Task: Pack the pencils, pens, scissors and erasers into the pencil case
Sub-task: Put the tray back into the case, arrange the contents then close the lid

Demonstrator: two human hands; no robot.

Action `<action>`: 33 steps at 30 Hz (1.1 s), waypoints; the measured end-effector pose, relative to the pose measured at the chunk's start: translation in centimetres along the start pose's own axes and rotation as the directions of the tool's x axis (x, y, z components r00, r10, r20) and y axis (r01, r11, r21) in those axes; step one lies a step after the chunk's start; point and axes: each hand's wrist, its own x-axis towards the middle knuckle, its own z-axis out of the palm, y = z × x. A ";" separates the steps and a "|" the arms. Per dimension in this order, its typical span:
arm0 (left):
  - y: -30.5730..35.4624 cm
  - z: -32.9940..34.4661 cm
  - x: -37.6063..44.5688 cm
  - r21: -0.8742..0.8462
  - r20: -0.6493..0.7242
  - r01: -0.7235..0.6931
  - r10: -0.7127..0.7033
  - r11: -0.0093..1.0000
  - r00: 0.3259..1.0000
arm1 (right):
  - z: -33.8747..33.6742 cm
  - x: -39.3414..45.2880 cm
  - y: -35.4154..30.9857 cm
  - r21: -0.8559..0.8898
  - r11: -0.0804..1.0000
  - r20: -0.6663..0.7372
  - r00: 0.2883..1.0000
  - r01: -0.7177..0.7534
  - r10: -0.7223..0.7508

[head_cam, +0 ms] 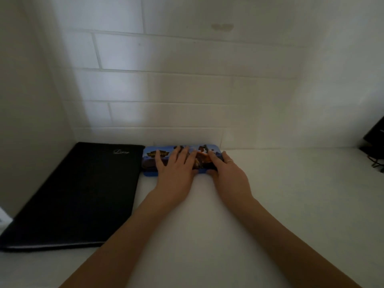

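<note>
Pencil case shut, flat on desk at 12 o'clock, long axis 9-to-3. Left hand fingers spread flat on lid; right hand fingers straight on its 3 o'clock end.

We see the pencil case in bright blue, its lid printed with a picture: a dark banner with yellowish lettering at its 9 o'clock end, orange and brown figures toward 3 o'clock (partly covered by the hands). At 9 o'clock from it lies a plain black folder with a small silvery script mark near its 1 o'clock corner. The tabletop is plain white, and the wall shows white tiles in a brick pattern with grey joints.
</note>
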 end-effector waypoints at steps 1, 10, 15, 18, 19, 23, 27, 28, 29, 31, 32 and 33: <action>-0.3 0.1 0.5 -0.010 0.003 -0.004 0.004 1.000 1.000 | 0.1 0.4 -0.1 -0.001 1.000 -0.016 1.000 -0.005 0.005; -1.7 0.9 1.8 -0.056 -0.079 -0.089 0.084 0.994 0.993 | 0.2 1.1 1.1 0.216 0.975 -0.123 0.992 0.043 -0.016; -1.7 0.7 1.5 -0.201 -0.222 -0.104 0.059 0.974 0.973 | -1.0 -0.2 2.9 0.257 0.967 -0.124 0.992 0.004 0.029; -1.5 0.7 1.2 -0.148 -0.153 -0.159 0.136 0.976 0.979 | -0.8 -0.4 2.3 0.180 0.978 -0.116 0.989 0.108 -0.088; -1.4 0.8 1.1 -0.111 -0.113 -0.168 0.155 0.980 0.981 | -0.6 -0.4 2.1 0.151 0.980 -0.088 0.989 0.127 -0.115; -1.2 1.0 1.2 -0.085 -0.030 -0.139 0.137 0.987 0.990 | -0.5 -0.6 1.7 0.059 0.993 -0.025 0.995 0.103 -0.101; -0.6 0.8 1.1 -0.062 -0.008 -0.127 0.127 0.990 0.992 | -1.3 -0.7 1.6 0.042 0.995 0.021 0.996 0.088 -0.089; -0.4 0.8 1.0 -0.049 -0.008 -0.124 0.124 0.991 0.992 | -1.2 -0.9 1.6 0.034 0.996 0.019 0.996 0.086 -0.087; -0.2 0.9 0.7 -0.030 -0.006 -0.115 0.115 0.993 0.993 | -1.1 -1.1 1.6 0.046 0.996 0.016 0.997 0.081 -0.082; 0.1 0.8 0.3 -0.029 -0.027 -0.079 0.078 0.996 0.997 | -0.8 -1.3 1.8 0.089 0.992 0.011 0.996 0.092 -0.094; 0.2 1.0 0.2 -0.034 -0.050 -0.062 0.060 0.997 0.997 | -0.5 -1.3 2.0 0.116 0.987 0.009 0.994 0.108 -0.110; 0.6 0.7 -0.3 -0.051 -0.051 -0.059 0.056 0.997 0.997 | -0.6 -1.7 1.8 0.139 0.983 0.016 0.992 0.118 -0.122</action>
